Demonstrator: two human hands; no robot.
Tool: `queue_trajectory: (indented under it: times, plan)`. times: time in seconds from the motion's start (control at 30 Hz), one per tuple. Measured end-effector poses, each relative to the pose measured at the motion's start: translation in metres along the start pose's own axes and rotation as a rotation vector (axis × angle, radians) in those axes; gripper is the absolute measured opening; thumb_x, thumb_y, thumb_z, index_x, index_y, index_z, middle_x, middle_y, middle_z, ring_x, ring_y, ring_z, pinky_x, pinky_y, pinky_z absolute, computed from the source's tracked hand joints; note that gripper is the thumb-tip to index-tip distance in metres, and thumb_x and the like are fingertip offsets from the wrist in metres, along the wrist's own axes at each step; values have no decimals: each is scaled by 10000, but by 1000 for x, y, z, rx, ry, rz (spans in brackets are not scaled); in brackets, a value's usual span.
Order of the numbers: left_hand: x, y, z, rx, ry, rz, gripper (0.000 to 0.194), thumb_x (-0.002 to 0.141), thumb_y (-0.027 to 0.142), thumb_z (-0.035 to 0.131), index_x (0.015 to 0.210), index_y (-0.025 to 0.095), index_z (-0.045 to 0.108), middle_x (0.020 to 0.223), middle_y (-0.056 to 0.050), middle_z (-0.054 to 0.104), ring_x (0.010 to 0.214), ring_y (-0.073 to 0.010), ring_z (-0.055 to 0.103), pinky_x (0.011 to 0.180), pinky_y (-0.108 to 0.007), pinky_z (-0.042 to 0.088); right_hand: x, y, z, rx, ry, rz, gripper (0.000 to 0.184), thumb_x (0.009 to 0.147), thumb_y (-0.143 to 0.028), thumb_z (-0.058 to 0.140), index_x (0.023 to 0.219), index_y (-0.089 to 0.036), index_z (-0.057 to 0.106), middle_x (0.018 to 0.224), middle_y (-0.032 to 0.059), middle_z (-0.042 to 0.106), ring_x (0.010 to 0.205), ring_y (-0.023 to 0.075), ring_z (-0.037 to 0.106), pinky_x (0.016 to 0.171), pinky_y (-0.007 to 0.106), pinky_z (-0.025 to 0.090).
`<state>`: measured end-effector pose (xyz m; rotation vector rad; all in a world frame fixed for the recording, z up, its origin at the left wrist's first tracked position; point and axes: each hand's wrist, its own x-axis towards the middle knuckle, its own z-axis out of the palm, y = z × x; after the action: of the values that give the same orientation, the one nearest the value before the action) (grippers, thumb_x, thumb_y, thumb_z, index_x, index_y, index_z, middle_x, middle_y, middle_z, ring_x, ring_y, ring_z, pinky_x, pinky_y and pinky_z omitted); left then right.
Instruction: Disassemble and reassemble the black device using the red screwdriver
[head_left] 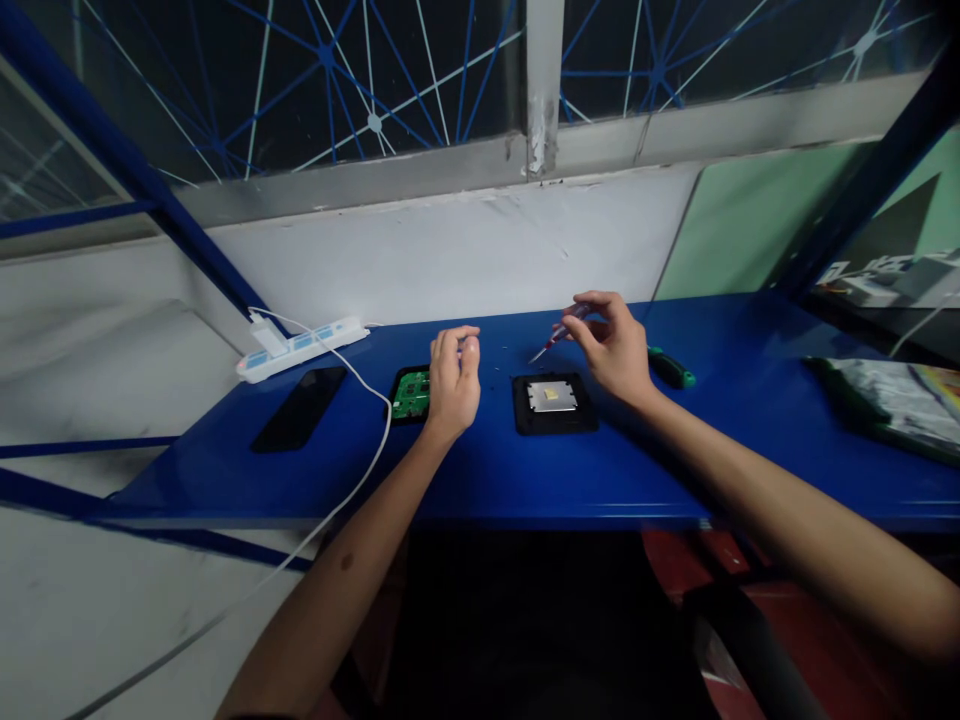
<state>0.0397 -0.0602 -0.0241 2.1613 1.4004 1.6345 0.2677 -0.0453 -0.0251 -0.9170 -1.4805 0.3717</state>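
Note:
My right hand (616,350) grips a small screwdriver (553,337) with a clear and red handle, its tip slanting down to the left above the table. Just below that tip lies a black casing half (525,422) with a silver metal plate (541,398) and a yellowish pad on it. My left hand (454,388) hovers with fingers curled and thumb against them; anything inside is hidden. Partly behind it sits a green circuit board (409,395) in a black casing. A few tiny pieces, perhaps screws, are scattered between the hands.
On the left are a black phone (300,408) and a white power strip (304,347), whose white cable (367,470) crosses the blue table (480,480). A green-and-black-handled tool (671,368) lies beside my right wrist. A plastic package (892,400) rests at far right.

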Motion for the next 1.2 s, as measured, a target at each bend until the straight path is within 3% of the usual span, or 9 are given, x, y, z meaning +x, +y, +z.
queue_trajectory:
  times: [0.5, 0.83, 1.0, 1.2]
  plan:
    - [-2, 1, 4, 6, -63, 14, 386, 1056, 521, 294, 1056, 253, 573, 1080, -81, 661, 1055, -250, 580, 958, -431, 460, -10, 5, 11, -63, -184, 11, 233, 908, -362, 649, 1074, -257, 523, 983, 45, 731, 841, 210, 758, 772, 386, 620]
    - [-5, 2, 8, 30, -185, 30, 380, 1062, 499, 290, 1051, 242, 570, 1063, -65, 670, 1034, -235, 588, 960, -417, 453, -9, 5, 11, -21, -141, 19, 260, 902, -369, 659, 1088, -248, 524, 980, 52, 734, 824, 208, 755, 784, 399, 626]
    - [-9, 3, 9, 34, -227, 108, 302, 1056, 417, 353, 1088, 216, 575, 1077, -70, 658, 1039, -229, 575, 958, -395, 455, 3, 5, -2, 7, -50, 60, 314, 872, -415, 685, 1101, -249, 548, 941, 39, 725, 793, 214, 757, 768, 407, 634]
    - [-17, 11, 13, 78, -344, 207, 251, 1009, 385, 463, 1130, 192, 571, 1105, -73, 641, 1070, -246, 552, 966, -409, 456, 9, 6, -39, 95, -26, 148, 342, 819, -442, 747, 1072, -257, 611, 857, 15, 667, 735, 196, 748, 715, 367, 648]
